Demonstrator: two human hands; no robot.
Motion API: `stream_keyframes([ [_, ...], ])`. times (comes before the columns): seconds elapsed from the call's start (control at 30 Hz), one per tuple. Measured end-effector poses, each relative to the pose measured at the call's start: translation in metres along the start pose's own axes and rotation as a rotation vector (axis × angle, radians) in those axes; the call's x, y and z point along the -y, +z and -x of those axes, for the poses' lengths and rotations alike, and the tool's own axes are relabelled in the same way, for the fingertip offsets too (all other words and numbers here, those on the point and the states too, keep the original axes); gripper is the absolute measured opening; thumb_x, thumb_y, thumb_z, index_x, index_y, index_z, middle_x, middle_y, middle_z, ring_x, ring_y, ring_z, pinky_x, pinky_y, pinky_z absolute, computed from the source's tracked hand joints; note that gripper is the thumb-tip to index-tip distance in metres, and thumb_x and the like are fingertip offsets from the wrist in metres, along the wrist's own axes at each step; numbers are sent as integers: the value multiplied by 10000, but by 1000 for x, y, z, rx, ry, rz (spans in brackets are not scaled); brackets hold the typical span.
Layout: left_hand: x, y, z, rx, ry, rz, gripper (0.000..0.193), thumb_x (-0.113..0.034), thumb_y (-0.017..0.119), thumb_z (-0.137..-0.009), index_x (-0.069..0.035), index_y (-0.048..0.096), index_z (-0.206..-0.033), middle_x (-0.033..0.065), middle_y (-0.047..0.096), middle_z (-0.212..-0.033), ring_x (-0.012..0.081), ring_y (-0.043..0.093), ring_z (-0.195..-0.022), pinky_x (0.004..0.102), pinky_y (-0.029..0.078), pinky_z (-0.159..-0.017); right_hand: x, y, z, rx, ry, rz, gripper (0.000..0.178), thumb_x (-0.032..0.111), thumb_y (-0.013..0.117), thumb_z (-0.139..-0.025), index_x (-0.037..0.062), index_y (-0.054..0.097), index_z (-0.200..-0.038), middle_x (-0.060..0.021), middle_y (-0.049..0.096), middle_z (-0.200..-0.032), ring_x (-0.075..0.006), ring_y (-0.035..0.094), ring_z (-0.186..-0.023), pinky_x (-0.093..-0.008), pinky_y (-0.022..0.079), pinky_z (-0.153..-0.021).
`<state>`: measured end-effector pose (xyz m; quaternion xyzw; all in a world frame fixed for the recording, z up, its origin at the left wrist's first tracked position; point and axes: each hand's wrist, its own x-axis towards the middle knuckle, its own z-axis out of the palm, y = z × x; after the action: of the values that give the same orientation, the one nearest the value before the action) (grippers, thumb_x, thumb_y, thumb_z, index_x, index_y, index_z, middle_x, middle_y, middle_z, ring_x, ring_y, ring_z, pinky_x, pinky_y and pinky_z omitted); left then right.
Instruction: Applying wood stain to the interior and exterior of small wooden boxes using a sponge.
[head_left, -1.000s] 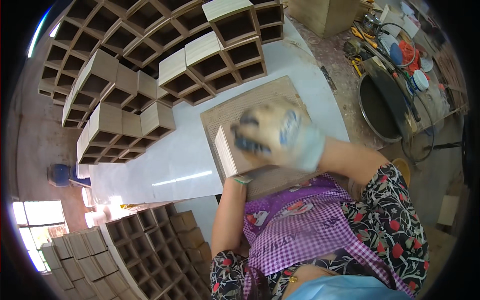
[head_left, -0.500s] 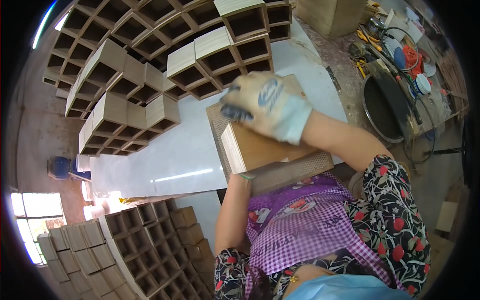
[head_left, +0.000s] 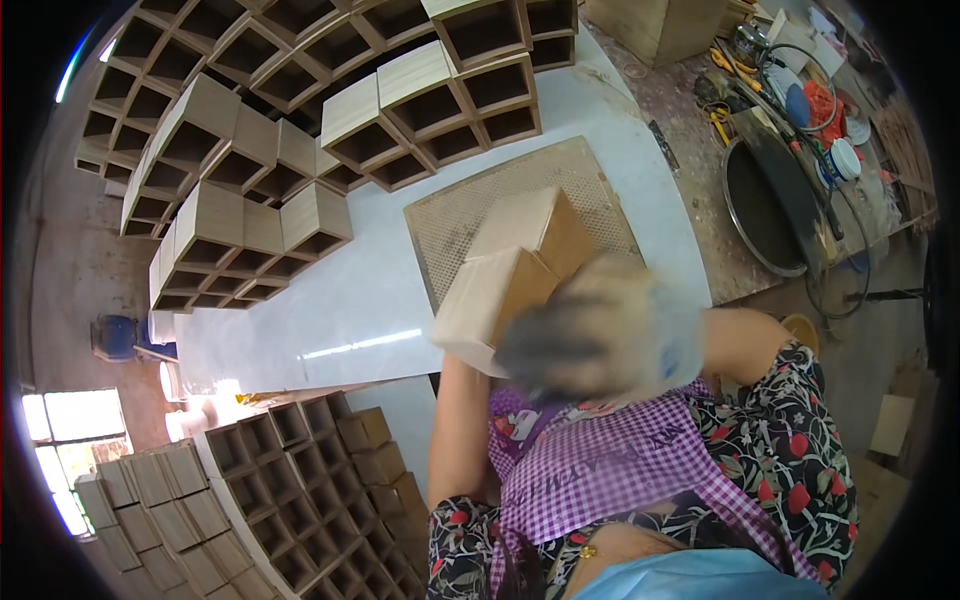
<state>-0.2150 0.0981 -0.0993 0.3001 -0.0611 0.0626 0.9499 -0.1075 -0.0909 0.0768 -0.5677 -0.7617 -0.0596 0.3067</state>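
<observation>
Two pale wooden boxes lie against each other over a perforated tan mat (head_left: 585,165), the near box (head_left: 485,300) closest to me and the far box (head_left: 515,225) behind it. Their right faces are a darker brown. My right hand (head_left: 610,335), in a pale glove with dark fingers, is beside the near box's right face. Motion smears its fingers, so I cannot tell whether it grips or just touches the box. My left forearm (head_left: 460,420) runs up to the near box's lower left end, where the left hand is hidden.
Rows of stacked open wooden boxes (head_left: 430,100) line the far side of the pale table (head_left: 370,300). More open boxes (head_left: 300,490) stand at the lower left. A cluttered bench at the right holds a round-rimmed dark basin (head_left: 765,215), cables and a white tub (head_left: 842,160).
My right hand has swept from the far left end of the brown surface toward me and to the right. The boxes are now turned, showing their pale faces, and more mat is uncovered.
</observation>
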Motion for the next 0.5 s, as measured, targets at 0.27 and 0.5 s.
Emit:
stream_keyframes([
  [0.27, 11, -1, 13, -133, -62, -221, 482, -360, 442, -1019, -68, 473, -1401, 70, 505, -1424, 230, 465, -1308, 402, 330, -1137, -67, 16, -10, 97, 438, 105, 383, 230, 728, -791, 140, 666, -1159, -122, 633, -1153, -300, 606, -1093, -426, 476, -969],
  [0.5, 35, -19, 30, -387, -78, -126, 610, -470, 415, -1014, -95, 370, -1493, 63, 434, -1501, 241, 410, -1368, 402, 305, -1164, -83, 38, -35, 374, 612, 309, 327, 288, 687, -852, 140, 664, -1142, -116, 633, -1107, -287, 618, -1046, -412, 497, -939],
])
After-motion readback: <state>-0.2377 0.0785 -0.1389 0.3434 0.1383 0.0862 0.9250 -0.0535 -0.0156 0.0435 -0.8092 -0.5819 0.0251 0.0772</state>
